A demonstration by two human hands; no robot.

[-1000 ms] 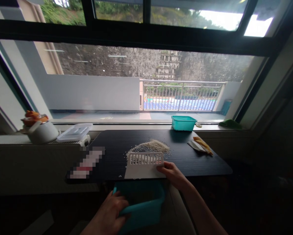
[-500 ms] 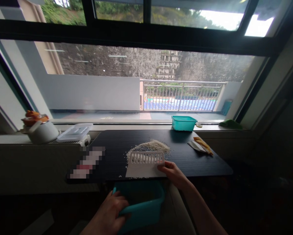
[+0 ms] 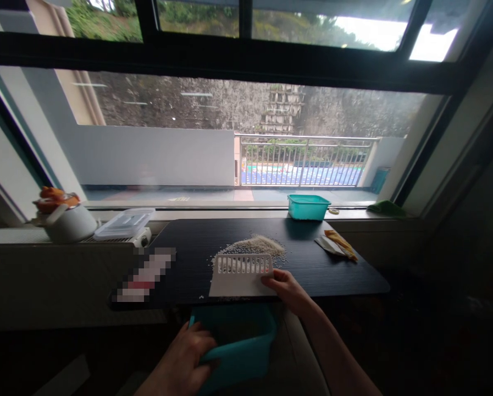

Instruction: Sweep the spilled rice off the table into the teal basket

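My right hand (image 3: 285,287) pinches the right edge of a white slotted scraper (image 3: 240,285), whose row of slots faces away from me. The scraper is at the front edge of the black table (image 3: 180,275). Just beyond it spreads a heap of small white grains (image 3: 262,245) that look like rice, some showing through the slots. Below the table edge, my left hand (image 3: 194,352) grips the left side of a teal plastic bin (image 3: 246,355). Shadow hides what lies inside the bin.
A second teal bin (image 3: 309,207) stands at the table's back edge. A yellow and white packet (image 3: 337,245) lies at the right, a blurred flat item (image 3: 147,276) at the left. On the left ledge are a pot (image 3: 71,220) and a clear lid (image 3: 126,224).
The scraper and my right hand have shifted slightly to the left. My left hand stays on the lower bin.
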